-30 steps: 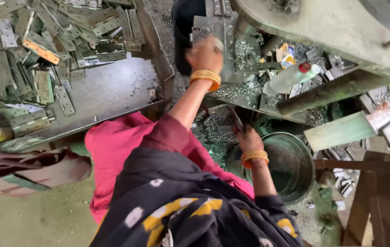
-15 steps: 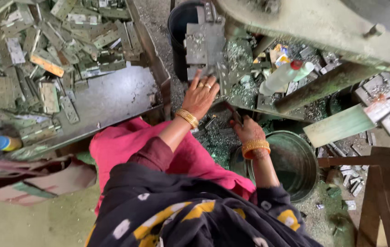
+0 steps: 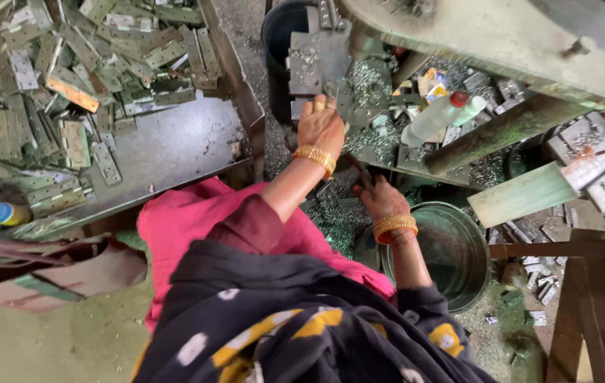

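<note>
At frame centre, the left hand (image 3: pixel 321 126) reaches up to the grey metal die block (image 3: pixel 314 60) just above it, fingers seemingly curled on its lower edge; the right hand (image 3: pixel 380 200), lower right, grips a dark tool (image 3: pixel 361 174).

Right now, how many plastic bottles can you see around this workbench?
2. One clear bottle with a red cap lies on the metal scraps to the right of the left hand. One bottle with a blue cap lies at the far left edge. Others may be hidden under scrap.

Metal workshop: heaped stamped plates (image 3: pixel 68 85), press machine (image 3: pixel 316 60), scattered swarf (image 3: pixel 370 78).
</note>
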